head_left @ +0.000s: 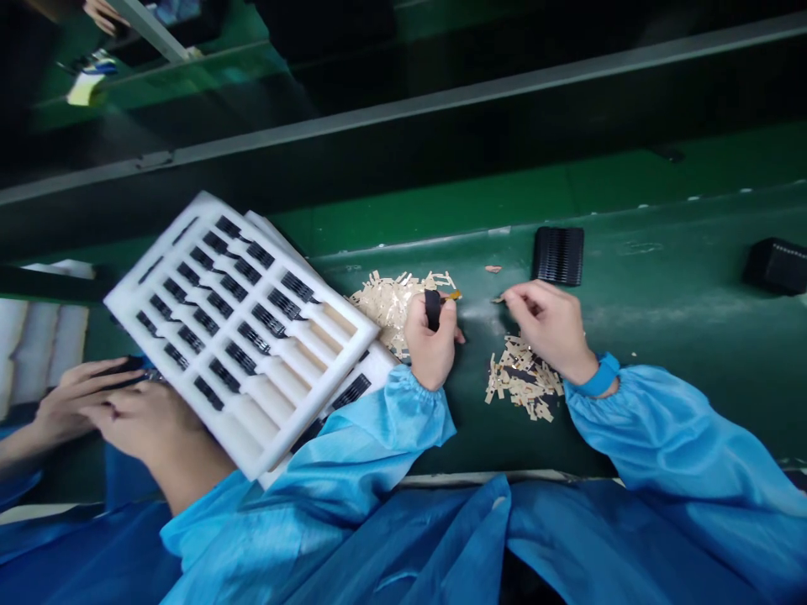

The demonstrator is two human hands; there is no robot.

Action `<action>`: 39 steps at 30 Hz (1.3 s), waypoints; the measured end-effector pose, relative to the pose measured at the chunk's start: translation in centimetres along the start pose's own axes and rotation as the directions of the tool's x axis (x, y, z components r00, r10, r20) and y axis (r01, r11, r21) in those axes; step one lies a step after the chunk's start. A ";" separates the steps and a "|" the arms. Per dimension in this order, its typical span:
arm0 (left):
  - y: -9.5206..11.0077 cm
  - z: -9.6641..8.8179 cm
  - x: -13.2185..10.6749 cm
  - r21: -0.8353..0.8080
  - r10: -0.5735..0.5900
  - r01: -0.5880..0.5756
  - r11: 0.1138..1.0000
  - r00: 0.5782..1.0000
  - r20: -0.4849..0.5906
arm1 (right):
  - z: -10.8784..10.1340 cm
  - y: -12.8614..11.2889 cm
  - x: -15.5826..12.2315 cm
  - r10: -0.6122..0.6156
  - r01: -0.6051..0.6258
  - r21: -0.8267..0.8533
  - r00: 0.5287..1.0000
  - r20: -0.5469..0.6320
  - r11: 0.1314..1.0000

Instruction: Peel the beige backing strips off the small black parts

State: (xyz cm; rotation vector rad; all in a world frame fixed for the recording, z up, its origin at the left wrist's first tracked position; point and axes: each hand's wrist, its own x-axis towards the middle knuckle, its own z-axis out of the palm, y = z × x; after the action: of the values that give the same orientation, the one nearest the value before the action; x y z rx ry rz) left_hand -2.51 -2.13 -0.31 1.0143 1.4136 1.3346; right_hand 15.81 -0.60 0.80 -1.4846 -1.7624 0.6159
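My left hand [434, 349] is closed, with a small amber strip [452, 296] sticking out at its fingertips. A black piece [432, 309] lies across its fingers; whether it is held or worn I cannot tell. Just beside that hand spreads a heap of small pale, shiny flat pieces [387, 302]. My right hand [548, 328], with a blue band at the wrist, pinches a small thin strip [498, 299]. Below its fingers is a second pile of pale flat pieces [523, 378]. A ribbed black block [559, 255] stands behind the right hand.
To the left, a white foam tray [287, 433] with rows of black ribbed parts lies tilted on another tray. A co-worker's hands [129, 412] are at the far left. Another black block [778, 265] sits at the right. A metal rail [441, 99] crosses behind the green table [681, 328].
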 end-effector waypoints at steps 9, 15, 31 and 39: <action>0.7 0.6 -1.5 -0.051 -0.057 0.067 0.996 0.983 0.176 | -0.3 -0.7 -0.2 -0.113 0.111 0.026 0.990 0.086 0.993; 0.9 0.5 -0.8 0.189 -0.217 0.158 0.969 0.913 0.346 | -1.0 -0.4 -0.3 0.026 -0.018 0.061 0.992 -0.121 0.998; -0.4 -1.2 0.1 0.361 0.656 -0.849 0.386 0.528 0.540 | -2.9 -1.1 0.4 0.242 -0.457 0.325 0.814 0.528 0.828; -0.3 -0.8 0.0 0.438 0.256 -0.451 0.777 0.863 0.435 | -2.9 -1.1 0.8 0.337 -0.486 0.412 0.860 0.384 0.771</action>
State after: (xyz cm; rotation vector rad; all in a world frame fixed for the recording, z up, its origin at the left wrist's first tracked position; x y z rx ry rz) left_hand -3.31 -2.34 -0.61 1.8814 1.3705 0.9457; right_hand 17.39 -0.32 3.60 -1.4589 -1.3084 1.4713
